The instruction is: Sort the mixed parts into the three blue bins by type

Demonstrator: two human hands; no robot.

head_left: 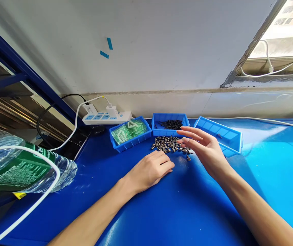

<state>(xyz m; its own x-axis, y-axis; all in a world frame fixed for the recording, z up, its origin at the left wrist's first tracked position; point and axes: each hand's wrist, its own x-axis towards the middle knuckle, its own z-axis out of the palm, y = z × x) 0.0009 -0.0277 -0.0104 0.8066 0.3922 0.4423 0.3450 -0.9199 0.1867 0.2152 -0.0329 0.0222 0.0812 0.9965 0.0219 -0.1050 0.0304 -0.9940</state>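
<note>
My left hand (150, 171) rests on the blue tabletop, fingers curled under; whatever they may hold is hidden. Just beyond it lies a loose heap of small metal screws (168, 144). Over the right side of that heap hovers my right hand (207, 148), its fingers stretched out and apart, with nothing visible in them. Behind the heap stands a blue bin (159, 132) with dark screws (172, 124) inside. A second blue bin (136, 138), to the left, holds green-and-clear plastic packets (129, 130). Partly behind my right hand, a third blue bin (228, 135) contains a few small pieces.
A white power strip (107, 118) with plugs and cables sits at the back left, near a dark rounded object (97, 130). A large water bottle (26, 167) lies at the left, crossed by a white cable (55, 169). The wall (146, 51) borders the table's back.
</note>
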